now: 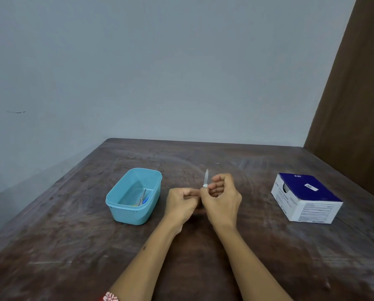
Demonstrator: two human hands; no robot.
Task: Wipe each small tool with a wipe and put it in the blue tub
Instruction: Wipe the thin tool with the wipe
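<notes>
just right of the light blue plastic tub (125, 210), on a scuffed dark wooden table (73, 246), the left hand (181, 205) and right hand (221, 203) met, both closed around a slim pointed grey tool (206, 178) with a small white wipe (205, 185) pinched at its base. small scissors (142, 197) lay inside the tub; a blue-and-white cardboard box (305, 197) sat well right of it.

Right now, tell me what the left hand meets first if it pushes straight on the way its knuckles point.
The left hand points right, so it meets the right hand, which grips the small tool; they already look touching.
</notes>
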